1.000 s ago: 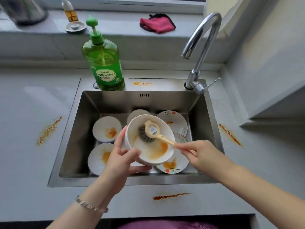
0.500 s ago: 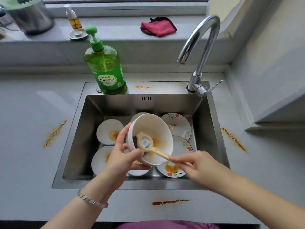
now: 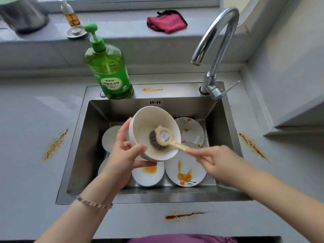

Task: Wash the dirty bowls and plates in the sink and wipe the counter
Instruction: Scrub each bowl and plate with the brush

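Smears on the worktop, left of the holding grip, are not yet wiped. The left hand has its grip curled round the bowl, thumb over the rim, tilting it above the sink. If that grip slips, the bowl drops onto the stained plates just below and could chip. Right of it the brush presses inside the bowl, and a hard push might lever it loose. The right hand is blurred; its grip seems to pinch the handle.
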Available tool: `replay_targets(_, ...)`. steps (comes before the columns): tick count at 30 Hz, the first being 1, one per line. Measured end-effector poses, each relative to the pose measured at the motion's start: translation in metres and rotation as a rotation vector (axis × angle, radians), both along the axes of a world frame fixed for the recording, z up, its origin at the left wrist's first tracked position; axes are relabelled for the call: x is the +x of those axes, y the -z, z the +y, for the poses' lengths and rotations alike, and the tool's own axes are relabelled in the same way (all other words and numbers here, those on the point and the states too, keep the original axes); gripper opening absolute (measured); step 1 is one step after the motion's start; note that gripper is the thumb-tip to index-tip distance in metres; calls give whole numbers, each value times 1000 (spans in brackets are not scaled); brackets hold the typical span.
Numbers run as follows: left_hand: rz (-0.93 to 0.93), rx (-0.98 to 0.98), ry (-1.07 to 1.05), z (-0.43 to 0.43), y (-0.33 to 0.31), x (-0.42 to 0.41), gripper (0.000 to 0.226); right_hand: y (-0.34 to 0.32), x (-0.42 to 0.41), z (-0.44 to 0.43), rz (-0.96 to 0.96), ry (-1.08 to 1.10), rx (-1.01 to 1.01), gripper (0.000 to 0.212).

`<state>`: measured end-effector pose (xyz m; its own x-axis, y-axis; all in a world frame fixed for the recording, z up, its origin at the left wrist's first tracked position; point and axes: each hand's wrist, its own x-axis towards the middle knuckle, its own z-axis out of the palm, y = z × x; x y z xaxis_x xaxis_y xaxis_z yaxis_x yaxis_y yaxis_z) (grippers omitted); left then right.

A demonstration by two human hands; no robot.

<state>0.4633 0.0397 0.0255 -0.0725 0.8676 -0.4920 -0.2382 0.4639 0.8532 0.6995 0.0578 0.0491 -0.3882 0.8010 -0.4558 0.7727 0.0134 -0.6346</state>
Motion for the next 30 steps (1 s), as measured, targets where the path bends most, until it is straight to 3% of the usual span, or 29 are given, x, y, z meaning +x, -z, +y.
replay_targets(3, 49, -24, 42, 0, 1, 4, 79, -1, -15, -12, 132, -48, -57, 45)
replay_targets(6, -54, -60, 70, -4, 2, 9, 74, 4, -11, 11, 18, 7, 115, 39)
replay_targets(8, -30, -50, 35, -1, 0, 3, 73, 7, -4, 6, -60, -7, 82, 39)
replay_targets(11, 50, -45, 26, 0, 0, 1, 76, 1, -13, -17, 61, -57, -97, 42)
replay_targets(13, 15, -54, 53, -4, 1, 7, 75, 2, -14, -10, 125, -17, -64, 38)
replay_targets(16, -43, -51, 51, -6, -1, 11, 76, 7, -5, 2, 37, 67, 31, 36)
replay_targets(20, 79, 1, 48, 0, -6, 7, 76, -1, -5, -23, 100, -26, -111, 47)
replay_targets(24, 110, 48, 106, -3, -10, 9, 75, 9, 6, -7, 37, 82, -15, 37)
replay_targets(30, 210, 92, 145, -2, -4, 3, 81, -3, -1, -20, 127, -36, -312, 40)
